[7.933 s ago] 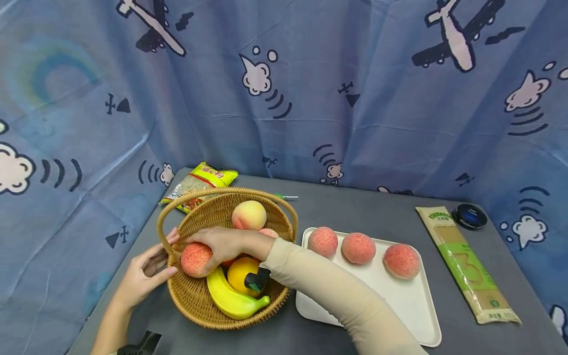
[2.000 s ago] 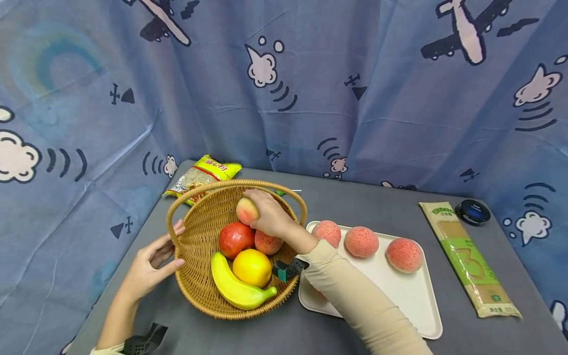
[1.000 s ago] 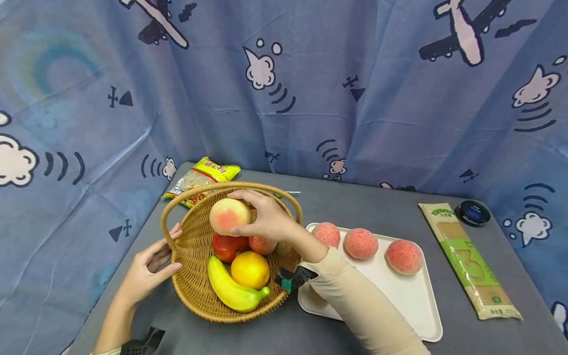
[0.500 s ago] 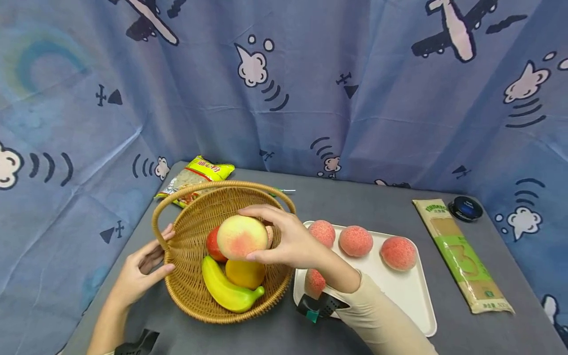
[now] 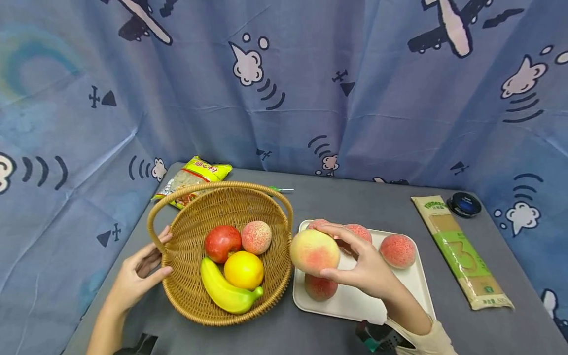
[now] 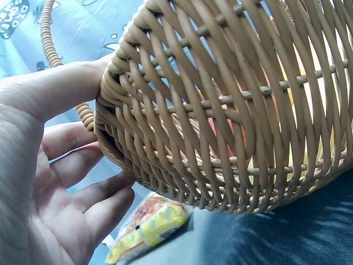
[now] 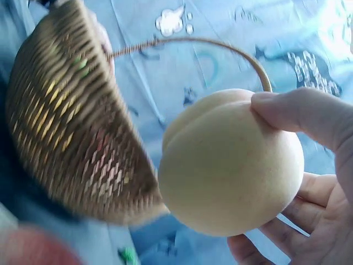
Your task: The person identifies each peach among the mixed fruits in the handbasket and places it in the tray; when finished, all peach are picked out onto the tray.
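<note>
My right hand [image 5: 343, 256] grips a pale yellow-pink peach [image 5: 314, 251] just above the left end of a white tray [image 5: 412, 291]; in the right wrist view the peach [image 7: 231, 165] fills my curled fingers [image 7: 309, 116]. Several pink peaches lie on the tray, one [image 5: 398, 250] at its right end and one [image 5: 320, 288] under the held fruit. My left hand [image 5: 142, 266] rests on the left rim of a wicker basket [image 5: 186, 291], thumb on the weave [image 6: 220, 110]. In the basket lie a red apple [image 5: 222, 242], a pink peach [image 5: 256, 237], an orange [image 5: 243, 269] and a banana [image 5: 224, 293].
A yellow snack bag [image 5: 195, 175] lies behind the basket. A long green noodle pack [image 5: 461, 251] and a round black lid [image 5: 463, 204] sit at the right of the grey table [image 5: 355, 197]. Blue cartoon curtains close off the back and sides.
My right hand lifted the pale peach out of the basket and carried it right, over the tray. The left hand stayed on the basket's rim.
</note>
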`<action>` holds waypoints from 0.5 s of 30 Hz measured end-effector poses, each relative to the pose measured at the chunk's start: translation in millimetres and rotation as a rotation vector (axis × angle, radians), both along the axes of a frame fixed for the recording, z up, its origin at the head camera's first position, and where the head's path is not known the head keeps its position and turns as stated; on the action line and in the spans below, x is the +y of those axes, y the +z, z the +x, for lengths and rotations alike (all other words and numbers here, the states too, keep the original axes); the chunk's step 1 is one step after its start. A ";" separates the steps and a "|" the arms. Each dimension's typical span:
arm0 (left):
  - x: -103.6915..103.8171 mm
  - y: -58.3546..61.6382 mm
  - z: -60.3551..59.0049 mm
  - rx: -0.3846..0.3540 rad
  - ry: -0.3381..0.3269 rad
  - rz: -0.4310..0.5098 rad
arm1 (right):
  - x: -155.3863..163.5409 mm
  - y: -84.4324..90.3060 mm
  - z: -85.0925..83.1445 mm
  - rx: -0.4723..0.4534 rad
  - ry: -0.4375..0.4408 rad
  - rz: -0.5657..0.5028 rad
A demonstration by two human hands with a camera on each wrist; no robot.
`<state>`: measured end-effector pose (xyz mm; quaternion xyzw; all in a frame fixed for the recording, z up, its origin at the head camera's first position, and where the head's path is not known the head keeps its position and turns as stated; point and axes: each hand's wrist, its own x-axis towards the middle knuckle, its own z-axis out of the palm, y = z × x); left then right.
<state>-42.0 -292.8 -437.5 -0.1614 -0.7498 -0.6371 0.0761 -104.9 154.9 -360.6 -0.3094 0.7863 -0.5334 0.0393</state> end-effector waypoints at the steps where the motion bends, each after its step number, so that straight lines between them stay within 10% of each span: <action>1: -0.1 0.1 0.0 -0.004 0.002 -0.002 | 7.1 -3.7 1.8 -0.009 -0.022 0.000; 15: -1.2 1.5 1.0 -0.018 0.004 -0.021 | 62.9 -60.1 34.7 -0.054 -0.276 -0.001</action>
